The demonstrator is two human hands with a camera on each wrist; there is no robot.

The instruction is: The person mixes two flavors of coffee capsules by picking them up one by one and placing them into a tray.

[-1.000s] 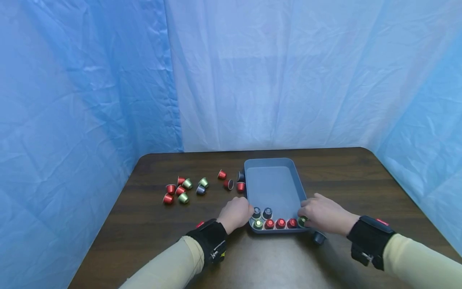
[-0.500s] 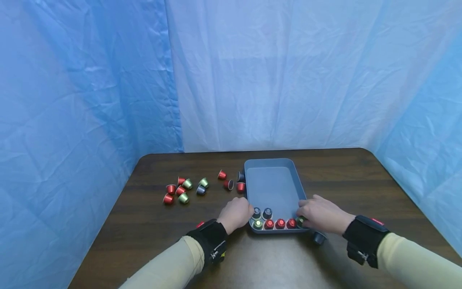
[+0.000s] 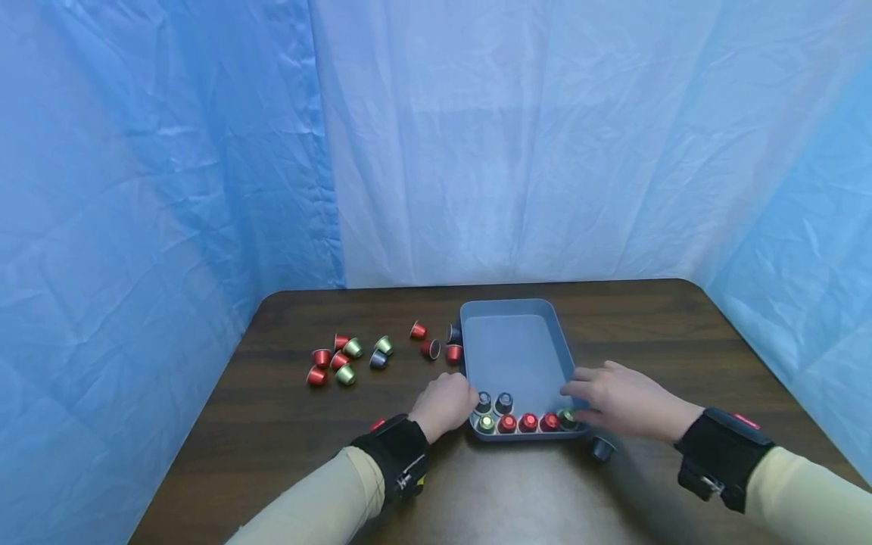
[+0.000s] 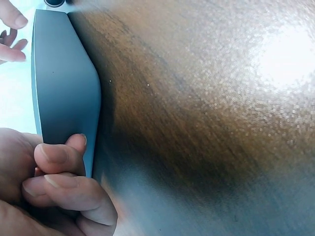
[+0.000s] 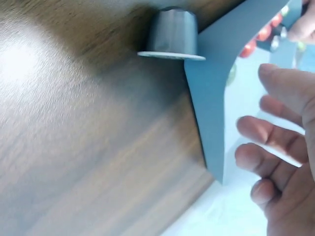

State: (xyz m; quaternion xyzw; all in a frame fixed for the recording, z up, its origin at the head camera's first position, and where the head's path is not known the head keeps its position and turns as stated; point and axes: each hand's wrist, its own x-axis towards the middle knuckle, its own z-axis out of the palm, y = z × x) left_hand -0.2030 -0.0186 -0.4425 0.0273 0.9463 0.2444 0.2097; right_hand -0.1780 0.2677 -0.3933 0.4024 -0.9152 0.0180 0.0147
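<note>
From here the left hand (image 3: 446,403) seems to grip a shallow, rectangular blue-grey tray (image 3: 518,333) by its left rim, presumably steadying it, while the right hand (image 3: 618,401), loose and empty, hovers beside a metallic green cup-shaped capsule (image 3: 565,418) ending the near row.

On the table (image 3: 640,325) sits the tray (image 3: 518,341), coffee capsules (image 3: 528,422) along its near end, loose capsules (image 3: 340,359) to its left, a lone capsule (image 3: 602,448) beside its near right corner.
</note>
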